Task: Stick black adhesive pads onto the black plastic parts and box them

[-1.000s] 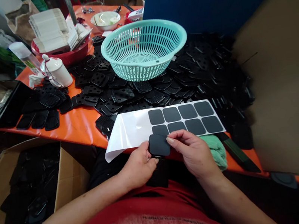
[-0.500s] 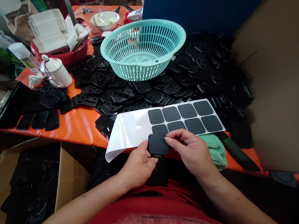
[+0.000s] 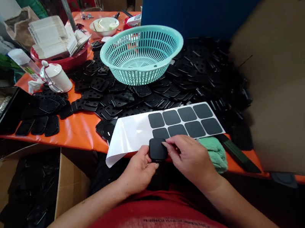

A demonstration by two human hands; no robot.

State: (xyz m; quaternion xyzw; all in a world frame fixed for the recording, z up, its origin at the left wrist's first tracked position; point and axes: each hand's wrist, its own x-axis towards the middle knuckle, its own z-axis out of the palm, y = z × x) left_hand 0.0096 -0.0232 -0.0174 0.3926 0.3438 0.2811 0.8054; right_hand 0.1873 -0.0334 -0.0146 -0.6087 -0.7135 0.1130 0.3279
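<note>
Between my hands is a small black square plate (image 3: pixel 157 149) with rounded corners, its smooth face up. My left hand (image 3: pixel 139 168) pinches its left edge and lower corner between thumb and fingers. Thumb and fingertips of my right hand (image 3: pixel 190 158) are closed at the plate's right edge. Just beyond lies a white backing sheet (image 3: pixel 133 128) whose left end curls up over the table edge. Two rows of black square stickers (image 3: pixel 187 114) sit on its right part; my hands partly cover the lower row.
A turquoise basket (image 3: pixel 145 69) stands on a wide heap of black plates (image 3: pixel 205 67). By my right forearm are a green cloth (image 3: pixel 215 154) and a dark bar (image 3: pixel 240 154). A cardboard box (image 3: pixel 73 180) of black pieces is at left, a tall cardboard panel (image 3: pixel 290 88) at right.
My right fingers have shifted slightly along the plate's right edge, and the hand is turned more knuckles-up. My left hand keeps its hold. The whole view has shifted a little.
</note>
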